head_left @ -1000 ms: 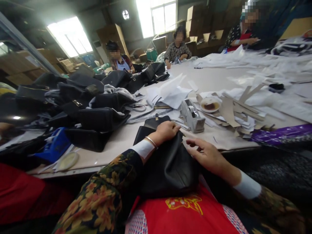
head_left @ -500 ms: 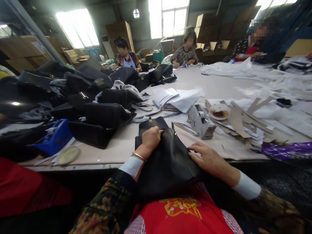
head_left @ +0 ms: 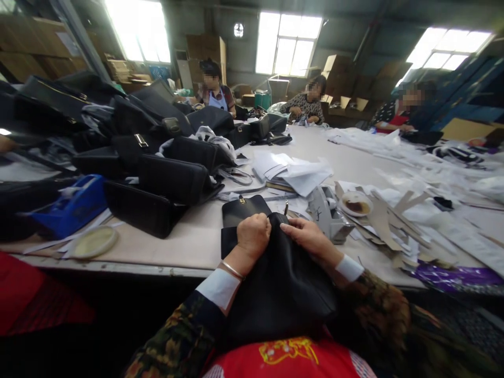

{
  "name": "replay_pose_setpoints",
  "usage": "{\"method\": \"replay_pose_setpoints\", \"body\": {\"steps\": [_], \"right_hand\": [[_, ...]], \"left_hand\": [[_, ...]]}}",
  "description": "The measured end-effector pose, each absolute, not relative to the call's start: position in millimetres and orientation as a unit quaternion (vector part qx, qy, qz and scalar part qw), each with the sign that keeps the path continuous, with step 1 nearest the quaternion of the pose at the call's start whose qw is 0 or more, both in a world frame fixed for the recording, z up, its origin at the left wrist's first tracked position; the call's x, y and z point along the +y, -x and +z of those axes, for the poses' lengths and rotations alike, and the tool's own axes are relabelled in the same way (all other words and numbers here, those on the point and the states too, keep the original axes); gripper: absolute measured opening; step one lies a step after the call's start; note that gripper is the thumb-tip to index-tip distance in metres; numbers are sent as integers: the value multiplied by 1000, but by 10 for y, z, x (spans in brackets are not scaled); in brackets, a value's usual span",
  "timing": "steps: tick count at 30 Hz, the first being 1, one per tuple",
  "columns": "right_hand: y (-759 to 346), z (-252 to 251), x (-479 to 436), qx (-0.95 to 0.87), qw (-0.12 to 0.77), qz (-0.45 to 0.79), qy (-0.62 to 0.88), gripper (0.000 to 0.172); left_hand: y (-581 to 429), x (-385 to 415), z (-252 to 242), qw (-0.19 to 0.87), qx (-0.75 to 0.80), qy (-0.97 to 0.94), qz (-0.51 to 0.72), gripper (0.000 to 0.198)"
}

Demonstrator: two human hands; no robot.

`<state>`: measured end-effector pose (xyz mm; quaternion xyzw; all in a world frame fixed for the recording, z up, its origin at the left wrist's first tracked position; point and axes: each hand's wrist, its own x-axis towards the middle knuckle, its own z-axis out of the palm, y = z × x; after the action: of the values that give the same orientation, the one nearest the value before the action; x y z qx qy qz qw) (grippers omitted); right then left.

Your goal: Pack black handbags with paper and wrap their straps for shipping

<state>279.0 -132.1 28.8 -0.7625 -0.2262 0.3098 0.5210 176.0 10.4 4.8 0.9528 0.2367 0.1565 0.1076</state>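
A black leather handbag [head_left: 283, 294] rests between my body and the table edge, its flap with a small gold clasp lying toward the table. My left hand [head_left: 254, 236] is closed on the bag's upper edge, fingers curled into a fist. Close beside it, my right hand [head_left: 311, 239] pinches the same edge between thumb and fingers, near a small metal fitting. What lies inside the bag is hidden.
Black bags [head_left: 169, 178] are heaped at the left. A blue tape dispenser [head_left: 71, 205] and round lid [head_left: 94, 242] lie before them. White papers [head_left: 291, 170], a grey tape dispenser [head_left: 328, 210], a bowl [head_left: 356, 203] and cardboard strips are ahead. Several people sit across the table.
My right hand has moved left and up from the bag's right side to its upper edge, and its fingers have closed there. My left hand keeps its hold; the view has shifted slightly.
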Motion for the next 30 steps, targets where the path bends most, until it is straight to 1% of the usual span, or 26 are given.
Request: {"method": "replay_pose_setpoints", "body": {"steps": [1,3,5,7,9,12,13,14,17,19,21,23,25,27,28,30], "right_hand": [[-2797,259,-1309,-201,546,329,744,48],[-2818,230,-1308,-160,562,336,738,47],[-2859,241,-1325,-152,559,332,744,45],[-2920,285,-1350,-173,542,300,765,41],[-2980,345,-1371,-241,488,213,812,34],[-3016,405,-1376,-365,353,61,859,24],[-3009,404,-1372,-380,330,38,864,22],[-2994,392,-1368,-383,324,33,864,22],[-2924,314,-1371,-356,376,84,852,29],[-2879,269,-1387,-339,418,116,835,34],[-2841,261,-1403,-332,438,109,829,36],[-2810,287,-1407,-340,443,85,825,36],[-2780,322,-1405,-355,452,66,816,37],[-2744,346,-1418,-360,473,77,801,41],[-2722,352,-1436,-357,484,91,794,44],[-2668,358,-1499,-344,494,129,788,58]], "left_hand": [[-1753,112,39,110,235,-953,159,30],[-1743,122,39,113,227,-954,159,31],[-1736,132,64,116,222,-956,156,31],[-1730,147,112,119,218,-957,149,32],[-1722,161,163,115,219,-959,142,34],[-1712,162,199,95,225,-961,131,35],[-1710,158,195,92,227,-962,123,34],[-1707,155,187,93,230,-962,114,33],[-1715,179,172,103,229,-964,89,33],[-1751,224,213,122,224,-963,83,38],[-1832,272,298,175,197,-961,82,44],[-1951,299,390,252,141,-954,80,49],[-2077,299,440,305,88,-945,79,46],[-2168,284,420,330,74,-936,98,38],[-2192,278,387,342,75,-929,115,34],[-2194,273,296,377,78,-908,163,31]]}}
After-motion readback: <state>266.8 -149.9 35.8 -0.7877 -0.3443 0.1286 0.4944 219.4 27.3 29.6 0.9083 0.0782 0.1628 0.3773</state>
